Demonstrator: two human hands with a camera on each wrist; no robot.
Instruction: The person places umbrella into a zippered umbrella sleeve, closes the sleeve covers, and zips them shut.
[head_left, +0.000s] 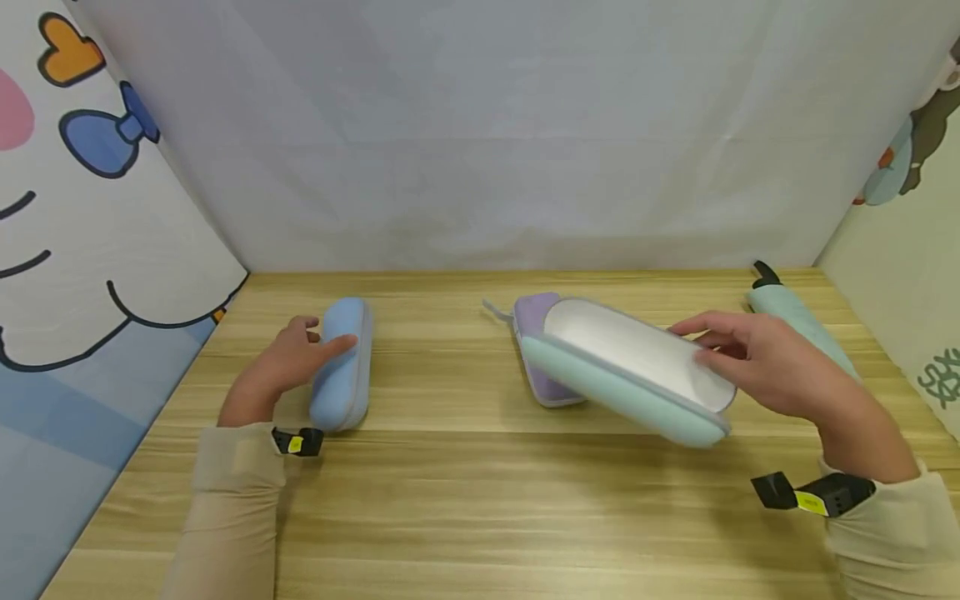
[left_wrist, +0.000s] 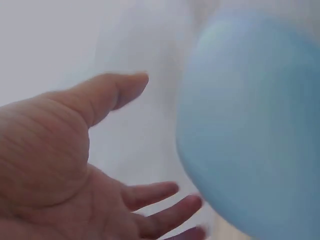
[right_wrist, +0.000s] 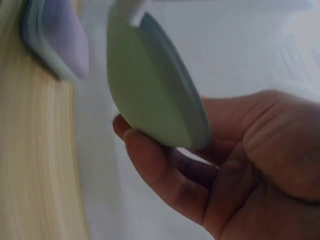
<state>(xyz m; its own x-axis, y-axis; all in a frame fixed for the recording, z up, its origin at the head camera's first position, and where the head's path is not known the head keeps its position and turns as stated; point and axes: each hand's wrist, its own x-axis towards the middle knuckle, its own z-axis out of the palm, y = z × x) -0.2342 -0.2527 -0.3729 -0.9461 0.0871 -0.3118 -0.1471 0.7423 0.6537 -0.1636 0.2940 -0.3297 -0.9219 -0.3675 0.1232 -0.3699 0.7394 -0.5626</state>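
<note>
A light blue rounded hard-shell case point(head_left: 339, 387) lies lengthwise on the table at the left. My left hand point(head_left: 281, 367) is beside its left side, thumb over the case in the head view; the left wrist view shows the thumb and fingers spread, with a gap between the thumb and the blue case point(left_wrist: 250, 125). My right hand point(head_left: 780, 367) holds a mint green case point(head_left: 630, 387) by its right end, tilted, its pale silvery flat face upward. Thumb and fingers pinch that end in the right wrist view. Behind it lies a purple case point(head_left: 543, 379), partly hidden.
A grey strap point(head_left: 497, 312) sticks out from the purple case's left side. At the right edge of the wooden table point(head_left: 450, 500) lies a long mint thing point(head_left: 798, 317) with a black hooked end, partly behind my right hand. A pale curtain point(head_left: 480, 142) hangs behind.
</note>
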